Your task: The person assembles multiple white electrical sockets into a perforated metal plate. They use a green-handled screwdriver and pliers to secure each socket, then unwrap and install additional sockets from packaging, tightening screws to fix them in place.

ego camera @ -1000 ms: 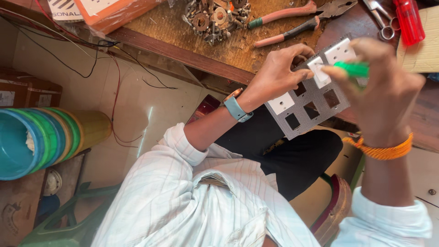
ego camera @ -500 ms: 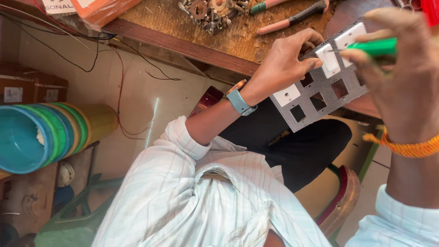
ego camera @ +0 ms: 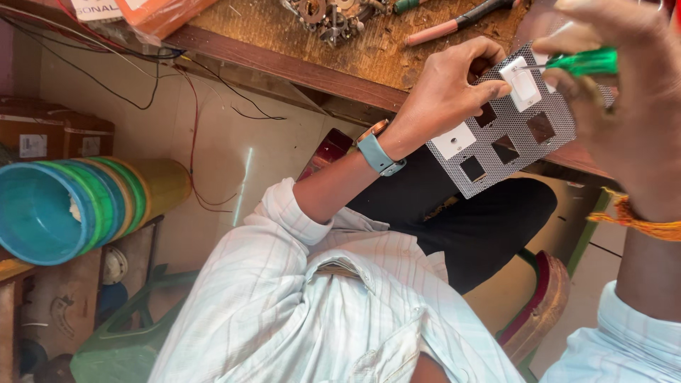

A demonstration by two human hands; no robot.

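Slid a little lower and closer since half a second ago: grey switch plate [ego camera: 521,138], now near the table edge, with both hands along with it.

Left hand [ego camera: 454,85] closed on the top left of the plate, thumb pressed on the front. Right hand [ego camera: 624,106] wrapped tight round a green screwdriver [ego camera: 585,62], just right of the plate, thin tip laid across to the white switch [ego camera: 523,84] near the plate's top. Hard to tell if the tip sits in a slot or only on the switch edge, with the view so blurry there.

To do it well: hold the plate still, push the tip in gently and straight, keep fingers away from the sharp end, and don't bend the thin plate.

Second white switch [ego camera: 454,140] at the plate's left side, empty square holes beside it. Wooden table [ego camera: 298,42] behind the plate, with a pile of nuts [ego camera: 326,14] and pink-handled pliers [ego camera: 454,25] up and left of it.
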